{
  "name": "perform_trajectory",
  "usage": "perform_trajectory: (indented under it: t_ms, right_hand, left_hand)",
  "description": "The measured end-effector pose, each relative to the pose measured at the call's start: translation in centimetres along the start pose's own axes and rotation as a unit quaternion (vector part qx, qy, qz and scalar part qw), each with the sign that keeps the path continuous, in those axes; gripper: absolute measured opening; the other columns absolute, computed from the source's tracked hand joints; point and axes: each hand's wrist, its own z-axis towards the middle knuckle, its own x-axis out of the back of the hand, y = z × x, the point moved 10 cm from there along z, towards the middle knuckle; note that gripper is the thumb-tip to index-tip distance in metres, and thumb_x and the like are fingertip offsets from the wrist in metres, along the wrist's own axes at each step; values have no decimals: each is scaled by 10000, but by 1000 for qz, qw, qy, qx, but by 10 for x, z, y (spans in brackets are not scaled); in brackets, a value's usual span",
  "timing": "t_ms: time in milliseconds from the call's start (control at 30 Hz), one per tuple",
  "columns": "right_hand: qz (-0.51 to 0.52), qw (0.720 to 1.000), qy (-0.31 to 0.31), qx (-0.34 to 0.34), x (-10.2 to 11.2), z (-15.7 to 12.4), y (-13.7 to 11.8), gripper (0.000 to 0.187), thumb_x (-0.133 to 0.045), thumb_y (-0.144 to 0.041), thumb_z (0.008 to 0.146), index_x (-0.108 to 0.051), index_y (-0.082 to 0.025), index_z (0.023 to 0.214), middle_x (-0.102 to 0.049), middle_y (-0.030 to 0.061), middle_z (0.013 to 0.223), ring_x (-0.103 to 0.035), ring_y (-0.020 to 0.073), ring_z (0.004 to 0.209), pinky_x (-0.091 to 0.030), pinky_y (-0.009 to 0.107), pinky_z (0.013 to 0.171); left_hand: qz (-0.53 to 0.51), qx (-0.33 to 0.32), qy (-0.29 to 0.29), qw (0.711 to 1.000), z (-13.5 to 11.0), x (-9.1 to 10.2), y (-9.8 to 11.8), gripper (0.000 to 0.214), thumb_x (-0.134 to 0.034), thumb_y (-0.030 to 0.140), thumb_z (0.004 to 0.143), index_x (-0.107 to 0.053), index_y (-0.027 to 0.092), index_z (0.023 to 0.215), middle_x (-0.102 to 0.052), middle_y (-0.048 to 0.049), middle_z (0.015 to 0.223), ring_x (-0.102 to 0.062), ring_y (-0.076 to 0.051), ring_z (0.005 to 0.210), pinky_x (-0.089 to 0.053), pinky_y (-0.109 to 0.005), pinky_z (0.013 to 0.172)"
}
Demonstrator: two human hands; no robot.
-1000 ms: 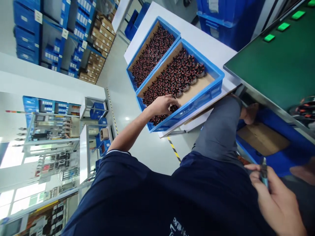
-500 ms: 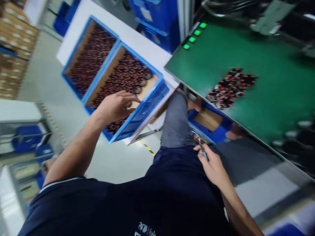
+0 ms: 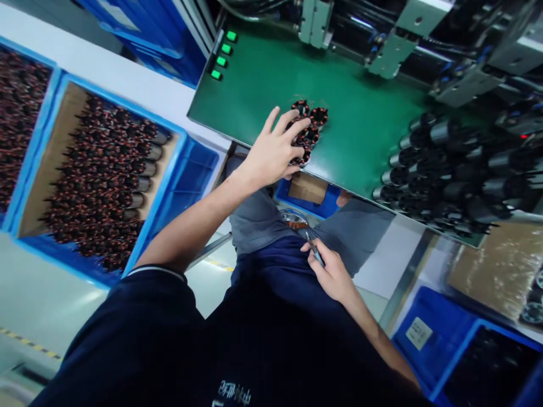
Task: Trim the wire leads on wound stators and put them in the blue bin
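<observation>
My left hand (image 3: 271, 152) reaches onto the green worktop (image 3: 365, 135), fingers spread over a small cluster of red-and-black wound coils (image 3: 313, 120) and touching them. My right hand (image 3: 333, 275) rests in my lap, closed on a thin blue-grey tool (image 3: 315, 254). To the left, a blue bin (image 3: 189, 167) lined with cardboard holds rows of the same coils (image 3: 106, 181).
A second blue bin of coils (image 3: 19, 96) sits at the far left on the white table. Black cylindrical parts (image 3: 445, 169) crowd the worktop's right side. Machine fixtures (image 3: 394, 34) stand behind, green buttons (image 3: 224, 48) at the corner. Another blue bin (image 3: 428, 333) is at the lower right.
My left hand has left the blue bin and swung right onto the green worktop, onto the coil cluster. The view turned right with it. My right hand still grips the tool.
</observation>
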Motion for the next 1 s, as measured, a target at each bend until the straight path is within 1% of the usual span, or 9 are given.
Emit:
perform_trajectory:
  t_ms: [100, 167, 233, 367, 467, 567, 667, 833, 1000]
  right_hand:
    - [28, 999, 19, -26, 1, -4, 20, 341, -454, -408, 1052, -683, -210, 1208, -721, 23, 1018, -592, 107, 817, -485, 279, 903]
    - [63, 996, 58, -26, 7, -5, 25, 324, -500, -430, 1042, -697, -216, 1182, -730, 28, 1051, -623, 110, 868, -497, 287, 932]
    - [119, 984, 133, -13, 21, -8, 21, 290, -566, -434, 1021, -715, -229, 1161, -730, 22, 1031, -638, 109, 879, -509, 290, 902]
    - [263, 913, 304, 74, 64, -21, -10, 229, -617, -391, 1005, -732, -281, 1170, -601, -35, 730, -563, 102, 664, -484, 302, 692]
    - [279, 884, 353, 126, 87, -23, -42, 234, -673, -399, 969, -737, -346, 1188, -561, -34, 687, -507, 123, 592, -491, 345, 641]
    - [248, 896, 339, 144, 95, -14, -67, 234, -743, -406, 921, -754, -382, 1153, -570, -23, 706, -486, 129, 595, -493, 354, 618]
    - [237, 904, 322, 154, 93, -5, -77, 176, -773, -401, 903, -769, -350, 1071, -585, -16, 740, -520, 116, 659, -482, 318, 620]
    - [245, 916, 285, 138, 88, 3, -72, 137, -764, -380, 917, -750, -264, 989, -626, -12, 840, -559, 85, 749, -482, 271, 674]
    - [259, 945, 180, 90, 74, 12, -60, 149, -764, -350, 918, -723, -228, 992, -571, -31, 794, -501, 58, 716, -421, 245, 648]
  left_hand:
    - [-17, -21, -16, 999, 2, -1, 12, 505, -829, 719, 812, -746, 229, 900, -641, -52, 1459, -462, -423, 1533, -195, -760, 1343]
    - [-29, -28, -12, 999, -8, 0, 39, 456, -827, 692, 833, -736, 257, 939, -661, -42, 1439, -454, -406, 1547, -274, -729, 1332]
    - [-65, -10, 16, 998, -24, 4, 71, 383, -778, 649, 899, -724, 283, 1000, -679, -53, 1404, -499, -391, 1515, -403, -694, 1273]
    - [-150, 24, 35, 988, -60, -4, 124, 297, -689, 586, 991, -698, 314, 1109, -705, -65, 1290, -653, -333, 1340, -580, -588, 1125]
    - [-184, 21, 53, 981, -77, -10, 140, 271, -733, 548, 976, -691, 320, 1116, -701, -59, 1281, -691, -301, 1257, -611, -534, 1083]
    - [-182, 18, 61, 981, -86, -12, 142, 300, -796, 545, 932, -699, 320, 1106, -702, -59, 1270, -696, -295, 1223, -628, -517, 1049]
    - [-157, 19, 58, 986, -90, -8, 142, 320, -842, 559, 891, -716, 321, 1063, -708, -63, 1240, -702, -287, 1186, -644, -494, 1015]
    - [-106, -3, 59, 993, -98, -1, 140, 267, -832, 476, 926, -724, 324, 1118, -701, -63, 1294, -707, -259, 1203, -647, -442, 1028]
    - [-61, -26, 94, 993, -104, 7, 117, 237, -794, 509, 943, -731, 317, 1069, -731, -77, 1322, -726, -309, 1207, -644, -529, 1085]
